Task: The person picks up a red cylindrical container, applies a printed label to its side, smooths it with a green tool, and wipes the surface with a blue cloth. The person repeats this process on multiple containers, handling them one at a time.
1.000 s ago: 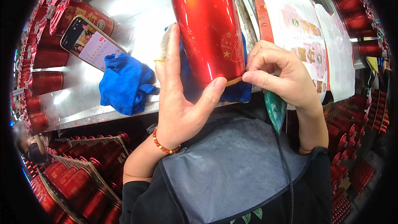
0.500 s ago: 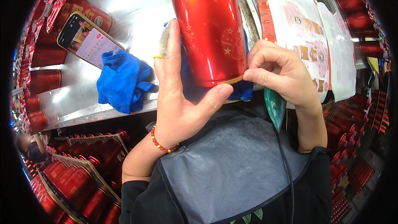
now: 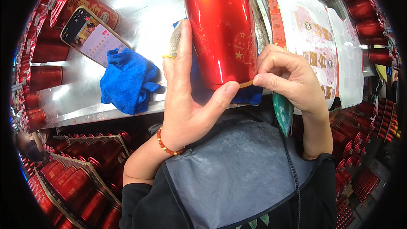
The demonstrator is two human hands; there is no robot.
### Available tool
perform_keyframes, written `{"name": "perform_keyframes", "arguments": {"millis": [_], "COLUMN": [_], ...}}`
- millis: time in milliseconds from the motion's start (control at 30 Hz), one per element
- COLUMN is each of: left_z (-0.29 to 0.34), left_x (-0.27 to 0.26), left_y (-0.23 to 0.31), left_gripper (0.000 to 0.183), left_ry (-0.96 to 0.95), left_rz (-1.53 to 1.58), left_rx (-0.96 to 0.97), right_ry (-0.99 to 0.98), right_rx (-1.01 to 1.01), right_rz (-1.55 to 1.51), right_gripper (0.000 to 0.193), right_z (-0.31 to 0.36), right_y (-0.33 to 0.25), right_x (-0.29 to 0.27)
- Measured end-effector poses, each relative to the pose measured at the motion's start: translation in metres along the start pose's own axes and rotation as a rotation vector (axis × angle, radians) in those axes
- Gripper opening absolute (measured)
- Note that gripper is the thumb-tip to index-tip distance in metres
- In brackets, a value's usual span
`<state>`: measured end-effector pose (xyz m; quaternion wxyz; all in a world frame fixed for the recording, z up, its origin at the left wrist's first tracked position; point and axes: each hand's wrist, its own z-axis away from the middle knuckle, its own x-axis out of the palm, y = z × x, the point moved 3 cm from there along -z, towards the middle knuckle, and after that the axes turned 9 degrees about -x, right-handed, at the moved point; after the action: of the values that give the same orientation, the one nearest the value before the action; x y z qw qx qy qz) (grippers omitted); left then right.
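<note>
A shiny red metallic cylinder (image 3: 220,29) with gold stars stands out in front of me, its near end toward my body. My left hand (image 3: 188,97) steadies it, fingers stretched along its left side and thumb pressed on the near rim. One left finger wears a grey fabric sleeve (image 3: 175,42) with a yellow edge. Along that rim runs a narrow gold strip (image 3: 246,84). At the rim's right end, my right hand (image 3: 288,76) pinches the strip between thumb and forefinger. Blue cloth (image 3: 253,96) shows beneath the cylinder.
A crumpled blue cloth (image 3: 129,82) and a phone (image 3: 91,34) lie left on the metal table (image 3: 140,0). Printed white sheets (image 3: 305,29) lie right, near a green pointed object (image 3: 282,112). Red cylinders (image 3: 76,186) fill racks around me; a person (image 3: 32,146) is far left.
The cylinder and both hands sit slightly farther right in the picture, as do the table things. Both hands keep the same hold.
</note>
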<state>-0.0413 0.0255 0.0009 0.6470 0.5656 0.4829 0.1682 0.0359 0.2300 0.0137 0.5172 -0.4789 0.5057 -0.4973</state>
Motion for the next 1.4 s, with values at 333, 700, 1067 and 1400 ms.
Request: {"name": "perform_keyframes", "arguments": {"millis": [333,700,1067,1400], "left_z": [0.026,0.037,-0.006,-0.001], "left_x": [0.007,-0.027,0.006,-0.002], "left_y": [0.023,0.008,0.018,0.002], "left_gripper": [0.029,0.033,0.094,0.104], "left_ry": [0.237,0.246,0.242,0.178], "left_rz": [-0.572,-0.552,-0.547,-0.305], "left_rx": [0.801,0.5,0.378,0.263], "right_ry": [0.003,0.007,-0.04,-0.027], "right_rx": [-0.023,-0.013,0.045,0.029], "right_rz": [0.084,0.068,0.15,0.104], "right_gripper": [0.017,0.019,0.013,0.012], "right_z": [-0.001,-0.002,-0.004,-0.001], "right_y": [-0.001,-0.004,-0.012,-0.007], "right_x": [0.0,0.001,0.002,-0.004]}}
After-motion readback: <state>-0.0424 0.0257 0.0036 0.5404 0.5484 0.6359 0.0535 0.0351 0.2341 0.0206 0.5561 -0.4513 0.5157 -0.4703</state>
